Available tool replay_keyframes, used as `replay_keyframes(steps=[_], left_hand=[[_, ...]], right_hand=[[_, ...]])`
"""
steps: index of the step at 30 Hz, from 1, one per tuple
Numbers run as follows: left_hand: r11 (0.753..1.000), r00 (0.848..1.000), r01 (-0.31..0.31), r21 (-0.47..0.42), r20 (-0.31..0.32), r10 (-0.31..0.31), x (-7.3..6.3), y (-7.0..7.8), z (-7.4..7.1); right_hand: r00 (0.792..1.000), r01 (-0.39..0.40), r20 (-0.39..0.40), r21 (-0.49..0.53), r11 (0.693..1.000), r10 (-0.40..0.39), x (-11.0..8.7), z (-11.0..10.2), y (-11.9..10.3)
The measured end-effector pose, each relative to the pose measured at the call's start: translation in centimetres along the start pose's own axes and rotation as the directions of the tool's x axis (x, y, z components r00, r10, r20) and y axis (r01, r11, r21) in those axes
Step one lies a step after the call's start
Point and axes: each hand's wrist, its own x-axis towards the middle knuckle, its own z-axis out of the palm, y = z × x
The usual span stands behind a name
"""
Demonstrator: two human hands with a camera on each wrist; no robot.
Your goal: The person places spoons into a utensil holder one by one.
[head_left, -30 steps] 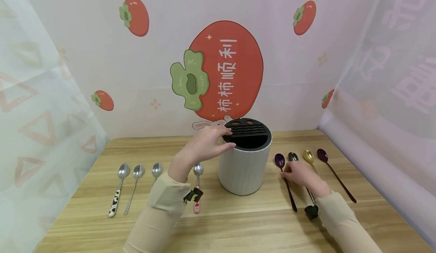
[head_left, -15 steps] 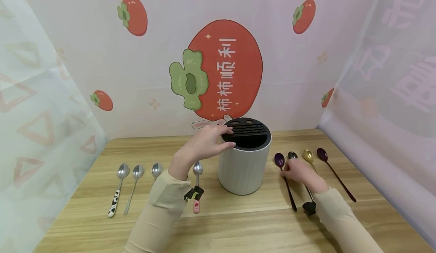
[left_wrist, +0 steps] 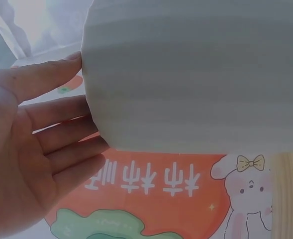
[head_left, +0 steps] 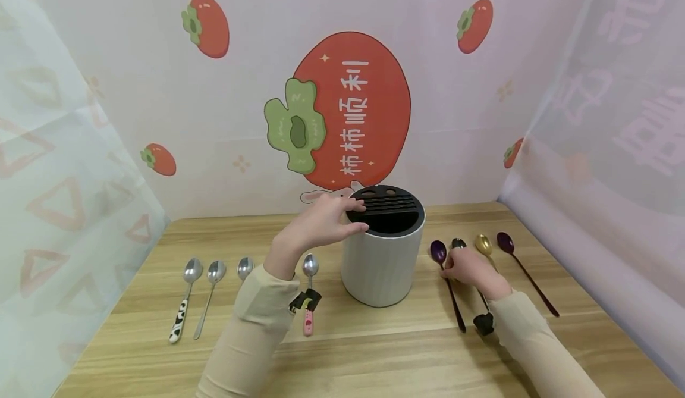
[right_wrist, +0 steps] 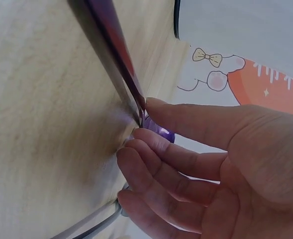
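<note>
A white cylindrical utensil holder (head_left: 381,270) with a black slotted top (head_left: 390,204) stands mid-table. My left hand (head_left: 322,224) rests at its left rim, thumb and fingers fairly straight; in the left wrist view my left hand's fingertips (left_wrist: 99,162) meet the edge of the white wall. At the right, my right hand (head_left: 472,270) pinches the thin handle of a purple spoon (head_left: 439,251) between thumb and forefinger. The right wrist view shows the dark shiny handle (right_wrist: 106,37) running up from the pinch. Beside it lies a dark silver spoon (head_left: 458,243), partly hidden under the right hand.
Farther right lie a gold spoon (head_left: 484,244) and a dark purple spoon (head_left: 505,243). On the left are spoons with a cow-patterned handle (head_left: 179,322), a plain steel spoon (head_left: 216,272), a partly hidden spoon (head_left: 245,267) and a pink-handled spoon (head_left: 310,265). A printed cloth hangs behind.
</note>
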Motion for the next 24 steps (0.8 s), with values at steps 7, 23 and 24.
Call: replay_keyframes(steps=[7,23,24], left_hand=[[1.000,1.000,0.021,-0.014,-0.004,-0.021,0.26,-0.01,0.04],[1.000,1.000,0.007,-0.001,-0.006,-0.007,0.26,-0.20,0.08],[1.000,1.000,0.008,0.002,-0.007,-0.008,0.26,-0.19,0.07]], right_hand=[[0.998,-0.062,0.023,0.010,0.998,0.062,0.31,-0.15,-0.13],[0.971,-0.226,0.117,0.163,0.960,0.209,0.42,-0.08,-0.02],[0.970,-0.230,0.118,0.171,0.958,0.212,0.45,-0.04,0.05]])
